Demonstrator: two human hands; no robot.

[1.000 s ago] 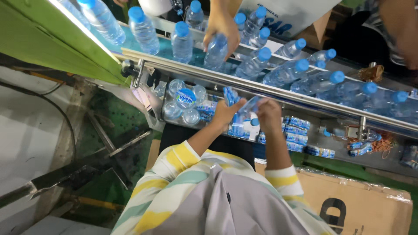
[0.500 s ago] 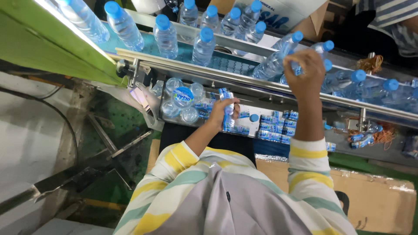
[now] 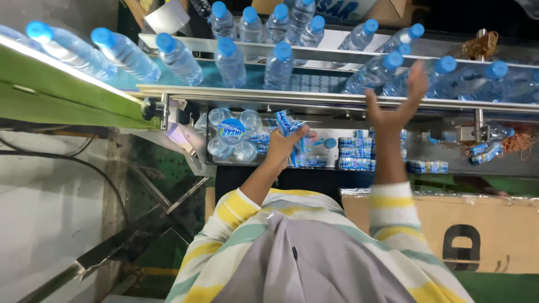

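Note:
My left hand [image 3: 289, 141] is closed around a bundle of blue and white bottle labels [image 3: 287, 121], held below the metal rail [image 3: 252, 95] of the conveyor. My right hand [image 3: 400, 101] is raised with its fingers spread, empty, just in front of a lying blue-capped water bottle [image 3: 371, 72] on the belt. Several clear bottles with blue caps [image 3: 229, 59] stand or lie along the conveyor. Both my sleeves are striped yellow, white and green.
Stacks of blue labels [image 3: 353, 152] and a pack of bottles [image 3: 230, 134] lie on a shelf under the belt. A cardboard box [image 3: 477, 230] sits at the right. A green machine panel [image 3: 50, 95] is at the left, with a concrete floor [image 3: 50, 224] below.
My right hand rose from beside the left hand up to the conveyor, gripped a bottle there, then let go and now is spread. The left hand kept holding the labels.

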